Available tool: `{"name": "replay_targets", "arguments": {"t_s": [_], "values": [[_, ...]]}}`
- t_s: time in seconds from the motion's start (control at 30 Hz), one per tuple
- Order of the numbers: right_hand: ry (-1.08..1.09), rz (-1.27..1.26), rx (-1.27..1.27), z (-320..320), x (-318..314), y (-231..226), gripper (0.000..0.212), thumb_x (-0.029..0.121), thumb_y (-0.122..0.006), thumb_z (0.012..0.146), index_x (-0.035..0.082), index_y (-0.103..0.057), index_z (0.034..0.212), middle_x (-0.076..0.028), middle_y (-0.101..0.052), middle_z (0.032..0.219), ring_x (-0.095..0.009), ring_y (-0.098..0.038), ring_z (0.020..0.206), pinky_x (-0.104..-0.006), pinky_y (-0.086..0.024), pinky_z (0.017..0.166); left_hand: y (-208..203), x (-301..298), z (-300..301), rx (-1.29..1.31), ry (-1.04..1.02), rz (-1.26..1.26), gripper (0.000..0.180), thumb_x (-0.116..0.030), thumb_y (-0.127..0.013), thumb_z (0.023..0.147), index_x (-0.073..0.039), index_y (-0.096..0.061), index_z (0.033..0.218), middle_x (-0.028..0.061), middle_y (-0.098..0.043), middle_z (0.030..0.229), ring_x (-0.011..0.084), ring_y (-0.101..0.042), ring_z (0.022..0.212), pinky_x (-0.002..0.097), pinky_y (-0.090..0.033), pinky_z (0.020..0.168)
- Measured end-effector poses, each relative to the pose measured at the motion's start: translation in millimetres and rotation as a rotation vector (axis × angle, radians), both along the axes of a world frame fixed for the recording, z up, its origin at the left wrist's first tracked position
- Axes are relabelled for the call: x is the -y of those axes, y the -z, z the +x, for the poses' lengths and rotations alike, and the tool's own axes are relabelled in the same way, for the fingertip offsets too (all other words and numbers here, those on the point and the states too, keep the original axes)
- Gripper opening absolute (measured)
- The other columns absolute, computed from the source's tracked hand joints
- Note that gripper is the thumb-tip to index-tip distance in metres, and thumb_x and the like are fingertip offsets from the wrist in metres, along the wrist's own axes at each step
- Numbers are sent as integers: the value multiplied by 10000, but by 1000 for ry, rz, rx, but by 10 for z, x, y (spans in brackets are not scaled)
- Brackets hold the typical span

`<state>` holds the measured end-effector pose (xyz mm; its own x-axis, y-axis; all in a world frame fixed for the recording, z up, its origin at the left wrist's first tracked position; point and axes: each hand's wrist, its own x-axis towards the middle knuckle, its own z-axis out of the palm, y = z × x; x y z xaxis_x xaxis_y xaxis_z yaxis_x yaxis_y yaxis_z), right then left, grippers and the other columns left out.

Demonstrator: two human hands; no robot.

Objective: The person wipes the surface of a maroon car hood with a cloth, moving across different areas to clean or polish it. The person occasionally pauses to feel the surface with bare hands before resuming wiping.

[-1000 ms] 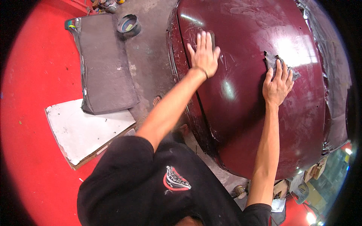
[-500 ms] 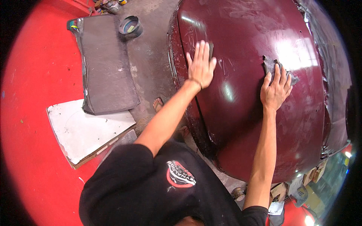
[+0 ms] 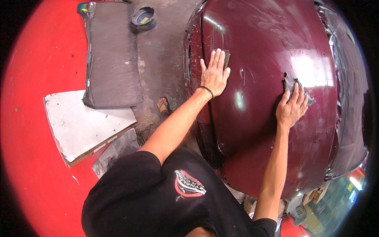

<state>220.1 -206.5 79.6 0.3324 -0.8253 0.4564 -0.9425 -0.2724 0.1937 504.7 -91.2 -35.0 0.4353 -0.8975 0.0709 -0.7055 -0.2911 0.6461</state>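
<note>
A glossy maroon car hood [image 3: 252, 130] fills the right half of the view, with pale smears and bright reflections on its paint. On its left part my left hand [image 3: 215, 77] presses down over a flat dark sanding block [image 3: 226, 59], whose edge shows beside the fingertips; most of it is hidden under the hand. Farther right, a crumpled grey cloth [image 3: 290, 82] lies on the hood. My right hand [image 3: 291, 108] rests on the cloth's near part with its fingers spread, not wrapped around it.
Dark sheeting [image 3: 349, 75] covers the car beyond the hood's right edge. Left on the floor are a long grey padded panel [image 3: 112, 55], a white board [image 3: 85, 126] under its near end, and a round dark container [image 3: 144, 19]. A sandalled foot [image 3: 163, 105] stands beside the car.
The whole view has shifted slightly. Against the hood, my left hand stays near the same spot, still over the block. My right hand has drawn a little nearer across the cloth.
</note>
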Motion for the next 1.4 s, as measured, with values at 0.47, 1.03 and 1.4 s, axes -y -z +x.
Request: {"name": "replay_targets", "arguments": {"t_s": [0.47,1.03,1.4], "values": [[-13,2,-33,-22,-29,-44,520,439,-466,1115,249,-525,1595,-61,-478,1667,-376,-373,1563,-570,-275,1274,81,69,188,-112,6,-34,753,-444,-420,1120,-54,-194,1723,161,-139,1810,337,-132,1675,702,-111,1296],[-45,-15,-18,-58,46,0,537,478,-453,1112,257,-521,1596,-58,-485,1664,-380,-383,1555,-586,-300,1259,-71,206,129,-10,7,-85,727,-431,-419,1109,-69,-237,1713,135,-202,1799,312,-170,1668,699,-98,1303],[-27,-4,-19,-64,26,20,544,496,-441,1116,270,-507,1607,-57,-480,1666,-379,-379,1557,-602,-292,1260,0,-20,-93,-61,0,-69,728,-405,-420,1115,-52,-209,1716,156,-178,1802,332,-158,1669,707,-86,1300]]}}
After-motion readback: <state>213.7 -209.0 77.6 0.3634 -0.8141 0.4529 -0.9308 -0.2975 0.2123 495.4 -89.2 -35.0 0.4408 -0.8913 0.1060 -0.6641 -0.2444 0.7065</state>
